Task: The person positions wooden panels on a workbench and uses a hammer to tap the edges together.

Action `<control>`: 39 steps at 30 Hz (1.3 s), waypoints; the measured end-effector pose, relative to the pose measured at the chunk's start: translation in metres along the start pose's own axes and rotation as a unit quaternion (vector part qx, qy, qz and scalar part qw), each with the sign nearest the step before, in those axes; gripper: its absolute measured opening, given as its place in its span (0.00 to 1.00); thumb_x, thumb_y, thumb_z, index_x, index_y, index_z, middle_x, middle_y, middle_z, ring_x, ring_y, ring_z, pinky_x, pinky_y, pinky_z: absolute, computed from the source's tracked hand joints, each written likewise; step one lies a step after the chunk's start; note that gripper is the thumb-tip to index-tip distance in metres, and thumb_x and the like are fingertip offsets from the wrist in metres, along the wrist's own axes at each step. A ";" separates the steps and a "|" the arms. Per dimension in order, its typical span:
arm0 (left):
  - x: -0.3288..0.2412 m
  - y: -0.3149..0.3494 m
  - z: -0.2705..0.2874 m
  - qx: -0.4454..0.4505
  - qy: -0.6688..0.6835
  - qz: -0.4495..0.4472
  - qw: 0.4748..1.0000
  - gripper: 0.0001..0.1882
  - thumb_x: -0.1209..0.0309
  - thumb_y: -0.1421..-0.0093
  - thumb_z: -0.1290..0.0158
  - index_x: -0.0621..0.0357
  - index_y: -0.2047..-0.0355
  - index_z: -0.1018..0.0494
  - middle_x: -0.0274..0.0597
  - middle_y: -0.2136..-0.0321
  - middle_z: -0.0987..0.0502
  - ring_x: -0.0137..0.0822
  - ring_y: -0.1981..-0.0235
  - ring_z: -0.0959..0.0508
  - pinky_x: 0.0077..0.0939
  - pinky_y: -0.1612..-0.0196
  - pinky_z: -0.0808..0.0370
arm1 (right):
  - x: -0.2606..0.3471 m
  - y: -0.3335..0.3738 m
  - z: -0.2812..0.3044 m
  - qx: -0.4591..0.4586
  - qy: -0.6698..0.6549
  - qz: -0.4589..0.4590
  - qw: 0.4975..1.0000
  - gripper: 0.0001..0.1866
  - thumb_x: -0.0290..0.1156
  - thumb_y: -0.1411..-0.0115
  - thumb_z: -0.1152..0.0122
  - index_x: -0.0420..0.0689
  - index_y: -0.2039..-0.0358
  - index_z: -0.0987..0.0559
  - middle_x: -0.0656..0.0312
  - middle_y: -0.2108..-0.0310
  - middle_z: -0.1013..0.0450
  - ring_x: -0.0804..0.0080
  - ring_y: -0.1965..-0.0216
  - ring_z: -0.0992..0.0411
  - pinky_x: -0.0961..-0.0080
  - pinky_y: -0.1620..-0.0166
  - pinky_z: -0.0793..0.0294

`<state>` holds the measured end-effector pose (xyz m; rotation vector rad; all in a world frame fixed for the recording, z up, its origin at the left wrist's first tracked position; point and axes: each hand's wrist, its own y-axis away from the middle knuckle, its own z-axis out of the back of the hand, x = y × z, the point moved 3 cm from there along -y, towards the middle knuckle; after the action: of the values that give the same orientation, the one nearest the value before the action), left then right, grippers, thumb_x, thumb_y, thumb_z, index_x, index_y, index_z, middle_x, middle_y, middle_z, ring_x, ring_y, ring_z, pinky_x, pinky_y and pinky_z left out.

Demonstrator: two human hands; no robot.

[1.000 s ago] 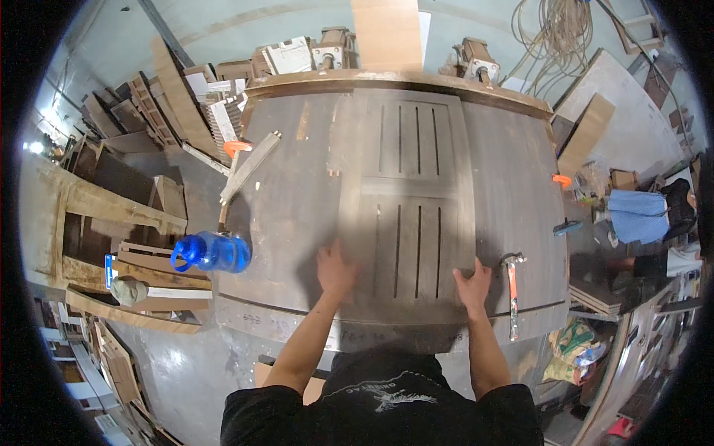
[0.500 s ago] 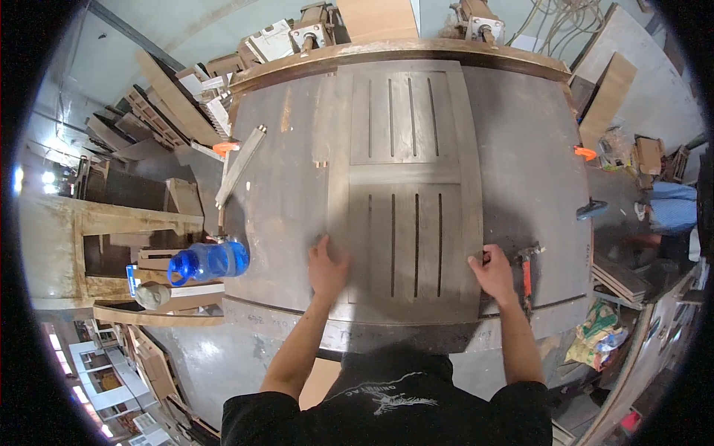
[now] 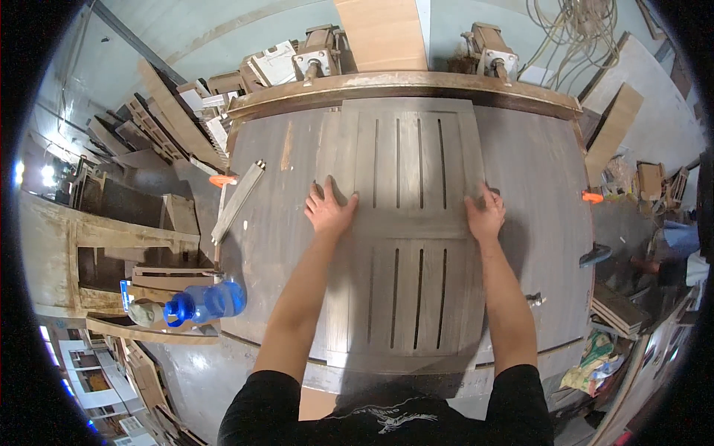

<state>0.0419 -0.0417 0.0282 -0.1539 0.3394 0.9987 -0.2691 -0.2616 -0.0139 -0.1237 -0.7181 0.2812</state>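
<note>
head view: left hand (image 3: 328,214) and right hand (image 3: 486,218), digits apart, meet opposite edges of the slotted panel (image 3: 416,226).

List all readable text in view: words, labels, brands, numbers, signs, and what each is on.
Black shirt: white lettering curving above a white winged print; small, wording not copied here.
Blue-and-white item at left: any marks too small to read.
Slotted wooden panel, blue bottle: no lettering I can make out.

A pale blue-green wall (image 3: 238,48) stands behind, with coiled hose or cable (image 3: 586,15) against it. Boards (image 3: 178,111) lean at left, near glaring lights (image 3: 48,175). The floor (image 3: 186,368) is grey.
</note>
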 end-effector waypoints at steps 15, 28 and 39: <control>-0.005 -0.002 -0.009 -0.085 -0.058 -0.014 0.995 0.36 0.40 0.43 0.44 0.33 0.36 0.34 0.54 0.34 0.42 0.56 0.40 0.38 0.50 0.37 0.43 | 0.041 0.009 0.008 -0.108 0.048 0.049 0.992 0.23 0.34 0.51 0.28 0.60 0.52 0.18 0.60 0.57 0.30 0.55 0.58 0.32 0.59 0.54 0.29; -0.005 -0.001 -0.005 -0.056 -0.109 -0.007 0.992 0.37 0.39 0.41 0.49 0.32 0.34 0.38 0.53 0.32 0.46 0.53 0.40 0.40 0.46 0.37 0.44 | 0.049 0.011 0.015 -0.087 0.061 0.017 0.994 0.21 0.39 0.48 0.30 0.64 0.51 0.19 0.60 0.54 0.32 0.56 0.54 0.33 0.59 0.49 0.31; -0.010 0.002 -0.002 -0.034 -0.076 0.002 0.997 0.37 0.41 0.41 0.48 0.33 0.33 0.38 0.54 0.32 0.46 0.53 0.38 0.41 0.47 0.35 0.47 | 0.025 0.006 0.001 -0.025 -0.072 -0.053 0.996 0.21 0.39 0.48 0.30 0.63 0.51 0.19 0.60 0.53 0.33 0.56 0.52 0.34 0.59 0.47 0.32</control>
<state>0.0348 -0.0495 0.0296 -0.1378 0.1662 1.0195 -0.2528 -0.2490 0.0011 -0.1130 -0.8712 0.1725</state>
